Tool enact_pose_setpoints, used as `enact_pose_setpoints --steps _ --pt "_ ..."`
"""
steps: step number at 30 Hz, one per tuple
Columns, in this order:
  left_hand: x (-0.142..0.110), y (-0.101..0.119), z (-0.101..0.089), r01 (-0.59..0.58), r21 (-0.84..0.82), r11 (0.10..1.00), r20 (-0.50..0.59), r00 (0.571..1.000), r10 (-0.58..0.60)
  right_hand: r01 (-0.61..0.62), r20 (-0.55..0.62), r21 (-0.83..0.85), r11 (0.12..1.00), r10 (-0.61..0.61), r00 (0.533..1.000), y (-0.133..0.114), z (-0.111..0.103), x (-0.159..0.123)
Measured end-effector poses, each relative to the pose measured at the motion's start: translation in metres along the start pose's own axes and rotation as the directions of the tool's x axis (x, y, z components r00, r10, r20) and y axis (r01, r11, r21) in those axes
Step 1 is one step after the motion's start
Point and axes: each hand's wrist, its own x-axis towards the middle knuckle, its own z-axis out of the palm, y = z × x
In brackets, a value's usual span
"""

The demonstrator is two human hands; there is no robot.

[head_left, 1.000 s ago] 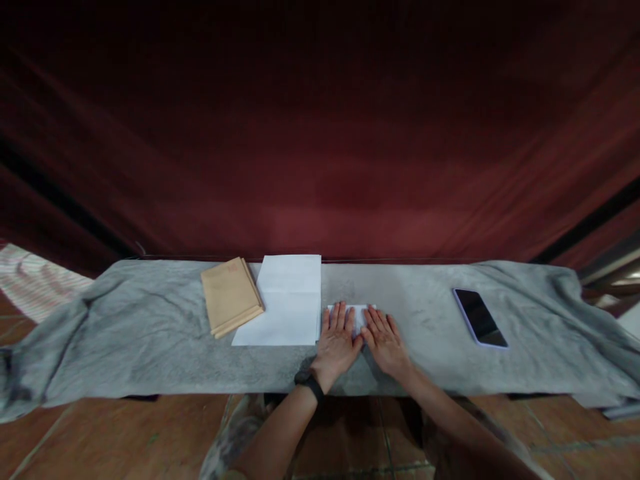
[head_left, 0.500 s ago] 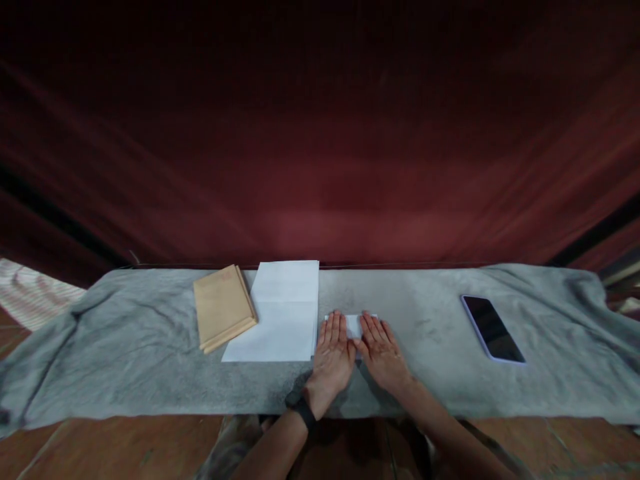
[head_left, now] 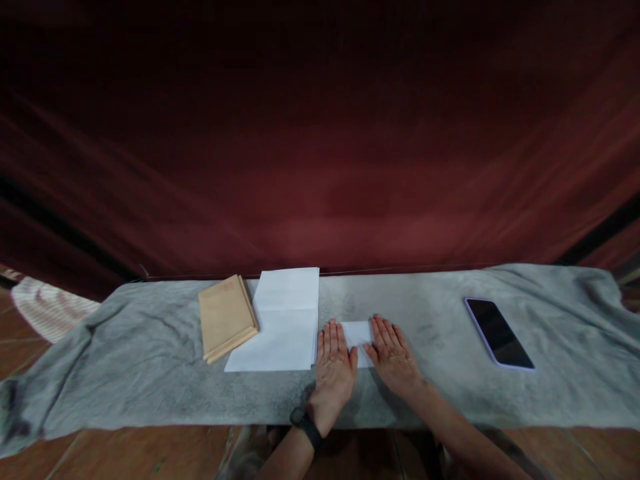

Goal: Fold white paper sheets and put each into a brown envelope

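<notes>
A small folded white paper [head_left: 358,333] lies on the grey cloth in front of me. My left hand [head_left: 334,360] rests flat over its left side, fingers stretched out and pointing away from me. On the paper's right side lies my right hand [head_left: 394,353], palm down with straight fingers. Between the two thumbs the middle of the paper shows; its side edges are hidden under the hands. Just left of my left hand are larger white sheets [head_left: 285,340] with a crease across them.
A stack of brown envelopes [head_left: 226,317] overlaps the left edge of the sheets. To the right lies a phone [head_left: 500,335] with a purple case. Grey cloth [head_left: 150,360] covers the narrow bench, and a dark red curtain [head_left: 320,167] hangs behind it.
My hands have moved apart across the folded paper, showing more of its middle. They stay flat. The whole view has shifted slightly.
</notes>
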Motion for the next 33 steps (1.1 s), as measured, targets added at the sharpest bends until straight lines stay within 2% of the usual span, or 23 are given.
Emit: enact_pose_setpoints --steps 7,12,16,18,23,27,33 --pt "0.002 0.023 -0.008 -0.068 -0.06 0.996 0.055 0.996 0.071 -0.002 0.024 -0.012 1.0 0.003 1.0 -0.002 0.002 -0.001" --pt "-0.008 0.018 -0.006 -0.051 -0.024 0.998 0.002 0.999 0.051 -0.02 0.047 0.02 1.0 0.019 0.999 0.005 -0.002 0.0" --pt "-0.011 0.014 -0.006 -0.038 0.005 0.999 -0.014 0.999 0.038 -0.064 0.018 0.091 0.994 0.062 0.998 0.008 -0.012 0.002" --pt "-0.009 0.014 -0.006 -0.039 0.012 0.999 0.009 0.999 0.039 -0.034 0.024 0.161 0.986 0.031 0.999 0.004 -0.018 0.003" --pt "-0.002 0.009 -0.005 -0.036 0.029 0.999 0.052 0.998 0.035 0.115 0.098 0.287 0.951 -0.148 0.984 -0.017 -0.025 -0.002" --pt "-0.001 0.0 0.0 -0.059 0.028 0.998 -0.016 0.998 0.059 0.122 0.093 0.237 0.964 -0.147 0.985 -0.022 -0.024 -0.01" --pt "-0.003 -0.005 0.006 -0.027 0.014 1.0 -0.129 0.991 0.028 0.101 0.059 0.163 0.981 -0.111 0.992 -0.008 -0.022 -0.013"
